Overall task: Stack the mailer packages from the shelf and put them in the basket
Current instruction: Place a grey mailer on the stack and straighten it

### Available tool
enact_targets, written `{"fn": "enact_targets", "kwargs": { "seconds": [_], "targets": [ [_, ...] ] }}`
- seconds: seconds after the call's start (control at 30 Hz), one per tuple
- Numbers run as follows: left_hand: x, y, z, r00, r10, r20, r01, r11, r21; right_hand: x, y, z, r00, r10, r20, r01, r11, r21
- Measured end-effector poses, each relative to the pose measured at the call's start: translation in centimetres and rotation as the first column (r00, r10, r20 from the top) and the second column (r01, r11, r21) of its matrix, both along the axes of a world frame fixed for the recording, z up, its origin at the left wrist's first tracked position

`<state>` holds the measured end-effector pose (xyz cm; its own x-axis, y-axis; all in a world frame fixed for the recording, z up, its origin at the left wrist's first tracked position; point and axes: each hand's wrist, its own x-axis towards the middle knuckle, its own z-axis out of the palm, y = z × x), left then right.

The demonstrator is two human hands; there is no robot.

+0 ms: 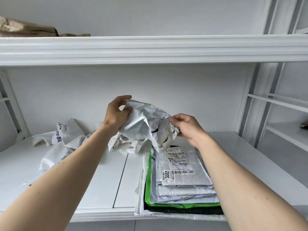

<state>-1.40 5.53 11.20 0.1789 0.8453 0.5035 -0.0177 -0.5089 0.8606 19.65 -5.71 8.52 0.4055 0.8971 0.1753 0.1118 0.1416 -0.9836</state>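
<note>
While both hands hold a crumpled white mailer [150,124] over the shelf [100,172], left hand [116,114] gripping its top and right hand [186,127] pinching its edge, the stack [181,180] below shows a label reading "3002"; loose mailers [66,140] lie left.

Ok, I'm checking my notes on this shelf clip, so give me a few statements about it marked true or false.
1. Both hands hold one crumpled grey mailer. True: the left hand and right hand each grip an edge.
2. The flat stack lies left of the loose mailers. False: it lies to their right.
3. A green mailer sits within the stack. True.
4. The held mailer rests on the stack. False: it is held above it.
5. A basket stands on the shelf. False: none is in view.
</note>
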Motion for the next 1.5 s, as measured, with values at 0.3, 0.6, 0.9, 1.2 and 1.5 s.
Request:
{"fn": "enact_targets", "kwargs": {
  "seconds": [0.3, 0.6, 0.9, 1.2, 1.5],
  "targets": [
    [2.3, -1.6, -0.4, 0.945, -0.161, 0.284, 0.276, 0.861, -0.428, 5.1, -3.3, -0.5, 0.99, -0.138, 0.021, 0.138, 0.99, 0.026],
    [6.6, -6.4, -4.0, 0.849, -0.386, 0.362, 0.529, 0.595, -0.606, 4.8, -2.2, -1.9, 0.937, -0.303, -0.175, 0.318, 0.946, 0.066],
    [7.4, -6.4, -3.9, 0.972, -0.2, 0.122, 0.234, 0.856, -0.462, 4.5, -3.3, -1.9, 0.937, -0.319, -0.142, 0.343, 0.916, 0.206],
    [7.0, -7.0, -2.9, 0.913, -0.227, -0.34, 0.176, 0.968, -0.177, 3.9, -3.4, -1.0, 0.994, -0.041, -0.103, 0.034, 0.997, -0.063],
    [7.2, -8.1, -4.6, 0.904, -0.318, -0.284, 0.301, 0.948, -0.105, 4.3, -3.0, -1.9, 0.897, -0.434, -0.077, 0.439, 0.895, 0.071]
  ]
}}
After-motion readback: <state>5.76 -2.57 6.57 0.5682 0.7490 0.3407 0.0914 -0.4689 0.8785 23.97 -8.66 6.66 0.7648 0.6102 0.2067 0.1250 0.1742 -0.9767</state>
